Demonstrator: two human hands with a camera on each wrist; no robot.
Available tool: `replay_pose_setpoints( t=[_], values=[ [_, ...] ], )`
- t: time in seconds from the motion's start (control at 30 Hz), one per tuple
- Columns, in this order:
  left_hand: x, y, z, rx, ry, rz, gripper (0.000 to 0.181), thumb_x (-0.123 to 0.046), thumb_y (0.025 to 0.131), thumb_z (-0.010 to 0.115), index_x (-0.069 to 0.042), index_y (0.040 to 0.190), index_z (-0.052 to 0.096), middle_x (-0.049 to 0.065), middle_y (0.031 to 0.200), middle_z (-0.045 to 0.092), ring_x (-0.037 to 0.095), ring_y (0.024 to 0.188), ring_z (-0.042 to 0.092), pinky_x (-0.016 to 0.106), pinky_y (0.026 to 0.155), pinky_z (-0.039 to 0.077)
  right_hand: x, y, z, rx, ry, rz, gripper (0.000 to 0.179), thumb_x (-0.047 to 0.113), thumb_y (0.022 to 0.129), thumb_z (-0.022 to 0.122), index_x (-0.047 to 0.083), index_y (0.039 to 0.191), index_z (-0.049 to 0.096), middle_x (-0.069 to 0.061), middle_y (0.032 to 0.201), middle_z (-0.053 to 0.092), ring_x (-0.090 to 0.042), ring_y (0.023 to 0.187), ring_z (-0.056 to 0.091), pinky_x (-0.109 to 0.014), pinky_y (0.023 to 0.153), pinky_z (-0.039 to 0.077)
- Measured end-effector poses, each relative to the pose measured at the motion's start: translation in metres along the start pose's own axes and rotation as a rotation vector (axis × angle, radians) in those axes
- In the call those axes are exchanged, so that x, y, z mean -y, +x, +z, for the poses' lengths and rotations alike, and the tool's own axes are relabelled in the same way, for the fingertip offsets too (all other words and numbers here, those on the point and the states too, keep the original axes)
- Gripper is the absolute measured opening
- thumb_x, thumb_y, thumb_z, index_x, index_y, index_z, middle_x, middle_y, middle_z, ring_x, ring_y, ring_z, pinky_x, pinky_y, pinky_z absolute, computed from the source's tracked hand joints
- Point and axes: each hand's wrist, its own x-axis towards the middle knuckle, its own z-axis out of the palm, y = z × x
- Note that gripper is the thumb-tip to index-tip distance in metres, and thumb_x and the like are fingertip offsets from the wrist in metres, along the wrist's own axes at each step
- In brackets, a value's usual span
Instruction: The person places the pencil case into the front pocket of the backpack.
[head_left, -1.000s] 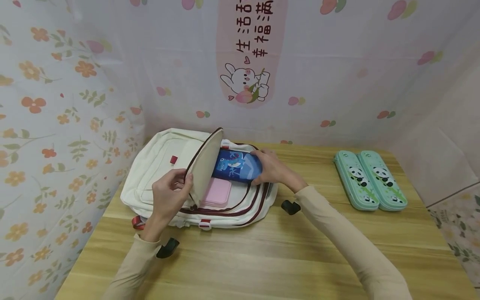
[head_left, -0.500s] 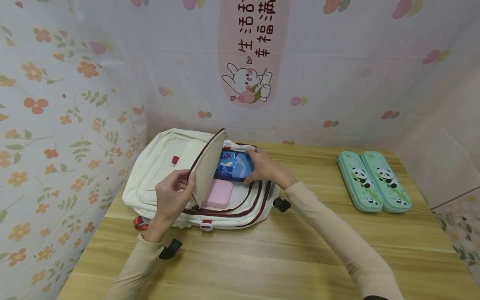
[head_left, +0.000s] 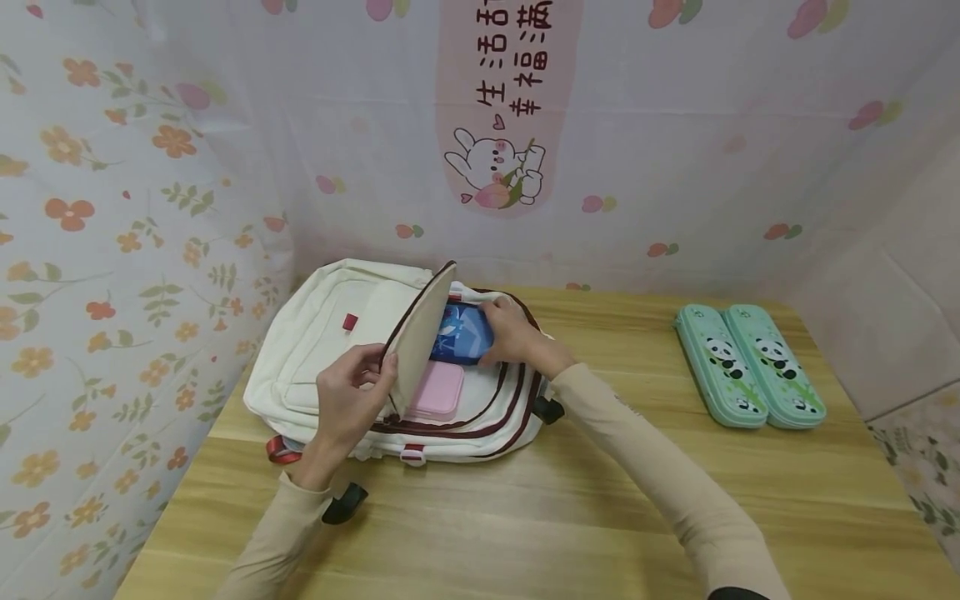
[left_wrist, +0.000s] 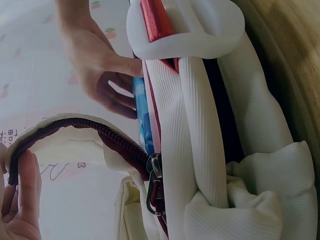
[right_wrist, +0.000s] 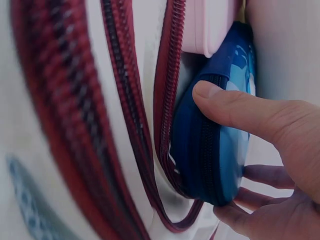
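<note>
A cream backpack (head_left: 311, 333) with dark red zips lies on the table, its front pocket unzipped. My left hand (head_left: 348, 400) pinches the rim of the raised pocket flap (head_left: 422, 337) between thumb and fingers, and the zip edge (left_wrist: 75, 121) curves away from them in the left wrist view. Inside the pocket lies a blue pencil case (head_left: 463, 336) with a cartoon print, its left part hidden behind the flap. My right hand (head_left: 517, 337) grips its right end, thumb on the zipped side (right_wrist: 210, 135). A pink flat case (head_left: 437, 389) rests beside it, nearer me.
Two mint-green pencil cases (head_left: 723, 367) with panda prints lie side by side at the table's right. Patterned cloth (head_left: 360, 150) hangs behind and to the left of the table (head_left: 600, 500). A white buckle (left_wrist: 185, 37) with a red strap sits on the backpack's near side.
My right hand has moved left, sliding the blue pencil case farther behind the flap. The left hand keeps holding the flap up, and the camera view has shifted slightly.
</note>
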Motion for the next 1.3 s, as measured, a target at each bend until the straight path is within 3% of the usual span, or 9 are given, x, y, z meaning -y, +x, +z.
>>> replay_pose_setpoints(
  t=[0.3,0.6,0.83,1.3],
  values=[
    [-0.003,-0.003,0.005,0.0,0.005,0.006,0.016,0.017,0.076,0.073,0.013,0.091,0.069,0.024,0.074,0.069,0.002,0.065,0.062,0.008,0.057,0.053,0.002,0.002,0.009,0.028,0.002,0.008,0.101,0.021,0.075,0.091,-0.007,0.152,0.033,-0.029,0.15,0.037,-0.038,0.135,0.046,-0.046,0.115,0.044],
    [-0.007,0.001,0.006,0.031,-0.027,0.011,0.017,0.012,0.079,0.074,0.008,0.095,0.072,0.016,0.078,0.072,0.004,0.066,0.064,0.009,0.059,0.054,0.002,0.002,0.008,0.015,-0.022,-0.012,0.102,0.024,0.075,0.091,-0.007,0.153,0.032,-0.028,0.15,0.038,-0.036,0.135,0.045,-0.045,0.115,0.043],
    [-0.006,-0.001,0.007,0.03,-0.034,0.006,0.018,0.014,0.077,0.074,0.009,0.094,0.072,0.016,0.077,0.071,0.003,0.067,0.064,0.01,0.057,0.054,0.001,0.001,0.008,0.036,-0.031,0.0,0.1,0.027,0.078,0.089,-0.005,0.154,0.032,-0.027,0.153,0.036,-0.036,0.138,0.044,-0.045,0.116,0.041],
    [-0.003,-0.003,0.005,0.035,-0.017,0.002,0.017,0.014,0.077,0.075,0.008,0.093,0.072,0.016,0.077,0.072,0.002,0.067,0.064,0.009,0.057,0.054,-0.004,-0.015,-0.009,-0.001,0.015,0.002,0.086,0.028,0.086,0.082,-0.004,0.152,0.036,-0.026,0.154,0.039,-0.038,0.141,0.041,-0.05,0.116,0.042]
  ],
)
